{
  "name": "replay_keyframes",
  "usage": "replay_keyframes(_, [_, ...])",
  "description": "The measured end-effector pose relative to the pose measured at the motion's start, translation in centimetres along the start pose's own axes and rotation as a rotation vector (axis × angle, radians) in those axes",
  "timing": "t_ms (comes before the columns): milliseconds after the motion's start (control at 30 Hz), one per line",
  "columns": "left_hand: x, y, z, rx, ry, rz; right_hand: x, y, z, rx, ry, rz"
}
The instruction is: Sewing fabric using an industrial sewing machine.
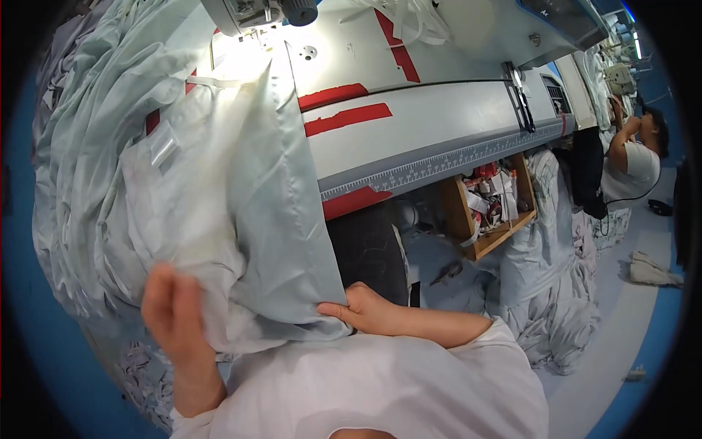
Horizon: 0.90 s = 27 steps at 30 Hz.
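Observation:
A pale grey-green satiny cloth (274, 197) runs from under the sewing machine head (259, 14) down to my lap. Its right edge is pinched near the lower corner by my right hand (363, 308), thumb on top. My left hand (174, 311) is raised over the whitish, sheer part of the cloth (194, 190) on the left. Motion smears its fingers, so I cannot tell whether they touch or hold anything. A small clear plastic piece (164, 145) lies on the fabric. The needle area is washed out by the lamp's glare.
Heaped pale fabric (88, 175) covers the left side. A ruler strip (431, 161) edges the table, with red tape (349, 119) on top. Below hangs a wooden drawer (482, 245) of small items. Black thread snips or similar tool (519, 99) lie right. Another person (629, 164) sits far right.

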<state>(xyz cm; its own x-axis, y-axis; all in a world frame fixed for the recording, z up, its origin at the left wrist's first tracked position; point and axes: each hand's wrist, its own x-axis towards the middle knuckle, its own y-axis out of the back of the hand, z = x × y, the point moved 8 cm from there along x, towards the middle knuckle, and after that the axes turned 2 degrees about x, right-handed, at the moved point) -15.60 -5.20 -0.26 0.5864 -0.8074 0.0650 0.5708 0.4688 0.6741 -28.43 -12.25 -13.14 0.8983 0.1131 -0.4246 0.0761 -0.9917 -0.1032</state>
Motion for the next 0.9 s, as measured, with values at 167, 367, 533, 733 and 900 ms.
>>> replay_keyframes(167, [0.3,-6.3,3.4,0.397,-0.241,-0.261,-0.2,0.3,0.7,-0.245,0.111,0.041])
replay_keyframes(367, [1.1,-8.3,2.2,0.420,-0.118,-0.307,-0.4,0.2,-0.6,-0.462,0.254,0.038])
replay_keyframes(533, [1.5,-9.1,0.8,0.311,-0.076,-0.490,-1.6,2.3,-5.2,-0.768,0.402,-0.201])
replay_keyframes(733, [4.2,-7.3,2.7,0.048,-0.269,-0.671,0.7,6.0,-13.6,-1.245,0.951,0.233])
replay_keyframes(900, [12.6,0.4,-2.3,0.277,-0.385,0.092,1.3,5.6,-12.3,-0.923,1.053,0.050])
